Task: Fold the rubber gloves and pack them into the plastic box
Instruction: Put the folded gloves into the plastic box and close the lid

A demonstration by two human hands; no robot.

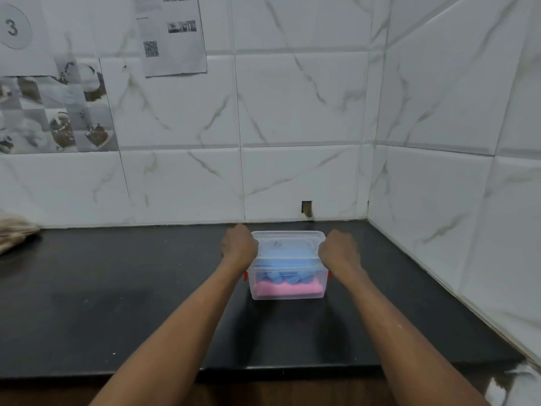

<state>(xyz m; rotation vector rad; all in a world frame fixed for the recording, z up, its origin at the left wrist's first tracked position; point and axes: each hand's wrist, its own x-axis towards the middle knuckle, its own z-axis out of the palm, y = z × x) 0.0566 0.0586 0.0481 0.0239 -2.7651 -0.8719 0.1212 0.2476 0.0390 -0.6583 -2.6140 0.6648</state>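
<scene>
- A black counter (117, 288) runs into a tiled corner; printed sheets (172, 33) hang on the wall behind it.
- A clear plastic box (288, 285) sits near the back wall, lid (288, 244) on, with blue gloves (285, 273) over a pink glove (288, 288) inside.
- The left hand (238, 244) and right hand (339, 250) press the lid's two ends, fingers curled over its edges.
- The red side latches (246, 276) look unfastened; even downward pressure should seat the lid.
- A brownish cloth (14, 232) lies far left, well clear.

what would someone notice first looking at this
The clear plastic box on the black countertop near the tiled corner, with blue rubber gloves stacked on pink rubber gloves inside. The left hand and right hand grip its sides, the translucent lid on top. Printed paper sheets hang on the wall, upper left.
</scene>
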